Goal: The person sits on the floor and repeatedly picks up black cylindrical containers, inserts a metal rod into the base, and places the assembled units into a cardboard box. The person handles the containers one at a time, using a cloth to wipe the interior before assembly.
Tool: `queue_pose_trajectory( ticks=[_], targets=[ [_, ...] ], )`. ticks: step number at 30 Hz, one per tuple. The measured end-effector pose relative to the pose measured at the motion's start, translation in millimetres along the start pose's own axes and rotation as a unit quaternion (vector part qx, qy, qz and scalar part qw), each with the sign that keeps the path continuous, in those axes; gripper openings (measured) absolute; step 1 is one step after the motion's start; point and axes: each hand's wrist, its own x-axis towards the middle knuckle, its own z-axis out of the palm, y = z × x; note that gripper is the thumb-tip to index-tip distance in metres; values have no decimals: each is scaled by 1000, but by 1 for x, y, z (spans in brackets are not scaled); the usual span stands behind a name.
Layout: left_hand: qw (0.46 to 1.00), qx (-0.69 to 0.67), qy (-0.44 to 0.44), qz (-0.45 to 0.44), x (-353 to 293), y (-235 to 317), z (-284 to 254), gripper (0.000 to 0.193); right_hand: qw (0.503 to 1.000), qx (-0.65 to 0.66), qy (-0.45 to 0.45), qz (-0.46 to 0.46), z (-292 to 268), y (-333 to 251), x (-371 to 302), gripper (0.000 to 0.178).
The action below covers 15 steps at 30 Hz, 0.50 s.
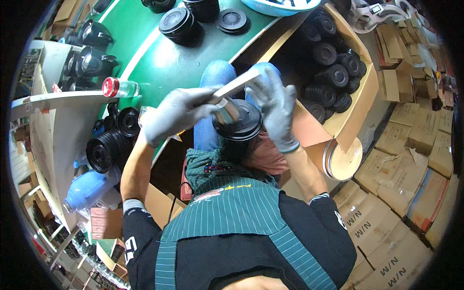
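**Hand Positions at the Black Lid Stack (250,118)**

We take the black lid stack, located at our lap (205,128), as reference. Our left hand (181,113), left of the stack, is closed on a pale strip (236,86) slanting just beyond the stack. Our right hand (276,104), right of the stack, is blurred at the strip's far end; we cannot tell whether it grips. Beyond the stack, the green tabletop (154,63) carries further lids (232,21); an open carton (358,116) of lids stands to its right.

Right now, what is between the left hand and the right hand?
The head view shows a blurred pale strip and, lower, a black round piece between the left hand and the right hand.
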Motion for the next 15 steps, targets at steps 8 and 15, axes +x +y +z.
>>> queue_pose_trajectory(
  ticks=[8,15],
  targets=[
    [968,221,42,113,13,22,43,61,932,322,-156,55,-49,18,41,48],
    [949,258,171,50,-4,60,80,75,996,36,-83,-12,-26,39,68,33]
  ],
)
